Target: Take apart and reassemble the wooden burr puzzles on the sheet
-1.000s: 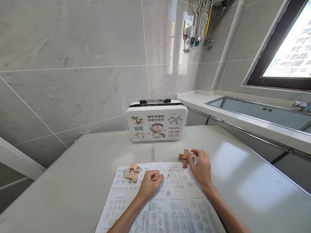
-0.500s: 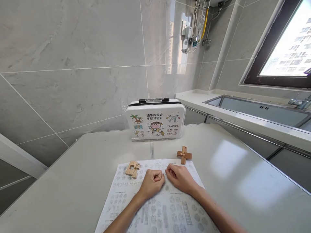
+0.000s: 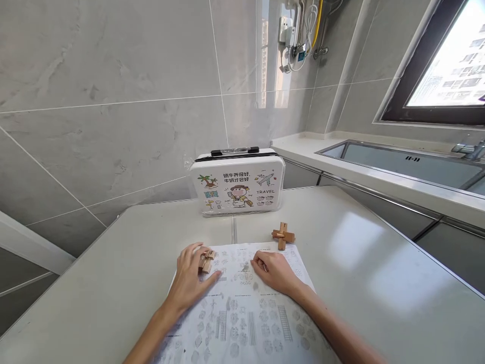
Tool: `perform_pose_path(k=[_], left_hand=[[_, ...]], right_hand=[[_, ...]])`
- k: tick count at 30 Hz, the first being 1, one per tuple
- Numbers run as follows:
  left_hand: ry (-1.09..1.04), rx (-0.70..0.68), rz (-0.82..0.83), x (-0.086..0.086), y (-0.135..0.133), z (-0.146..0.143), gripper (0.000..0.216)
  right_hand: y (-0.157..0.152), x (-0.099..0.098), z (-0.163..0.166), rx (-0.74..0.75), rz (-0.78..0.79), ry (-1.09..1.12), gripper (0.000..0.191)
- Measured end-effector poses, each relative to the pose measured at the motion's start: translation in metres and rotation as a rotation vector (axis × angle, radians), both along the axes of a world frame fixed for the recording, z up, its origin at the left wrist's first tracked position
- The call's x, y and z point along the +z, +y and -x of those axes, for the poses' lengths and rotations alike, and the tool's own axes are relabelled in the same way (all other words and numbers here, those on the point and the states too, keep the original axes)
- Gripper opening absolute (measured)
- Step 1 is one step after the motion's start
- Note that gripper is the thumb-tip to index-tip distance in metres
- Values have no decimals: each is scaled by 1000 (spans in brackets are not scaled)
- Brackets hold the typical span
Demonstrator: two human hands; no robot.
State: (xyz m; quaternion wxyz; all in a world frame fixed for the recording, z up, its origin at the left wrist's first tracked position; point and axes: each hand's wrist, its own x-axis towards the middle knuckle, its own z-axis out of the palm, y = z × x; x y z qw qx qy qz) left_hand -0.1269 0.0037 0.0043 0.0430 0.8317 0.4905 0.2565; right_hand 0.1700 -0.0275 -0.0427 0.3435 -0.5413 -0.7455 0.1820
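Note:
My left hand is over the left edge of a printed instruction sheet, fingers apart around the light wooden puzzle pieces. Its fingers partly cover those pieces, and whether they touch them I cannot tell. My right hand rests as a loose fist on the sheet's upper right, with nothing visible in it. Just beyond that fist lies a cross-shaped wooden puzzle, at the sheet's far edge.
A white cartoon carrying case in clear wrap stands at the back of the pale table, near the tiled wall. On the right a counter holds a sink with a tap. Pipes and a socket are on the wall.
My left hand has gone from a fist at the sheet's middle to the left, opening over the light wooden pieces. The right fist stays about where it was. The view has shifted slightly.

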Motion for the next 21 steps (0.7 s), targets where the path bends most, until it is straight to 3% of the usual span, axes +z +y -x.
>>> perform_pose_path(k=[5,11,15,21], left_hand=[[71,-14,84,-13,9,22,65],[119,-183,97,1,23,16,68],[139,-298,102,8,37,14,57],[142,-298,88,9,44,12,47]], right_hand=[[1,2,-1,-6,10,-16,31],[2,3,0,-15,11,-29,32],[3,4,1,-18,8,-30,33],[4,4,0,-19,8,-30,32]])
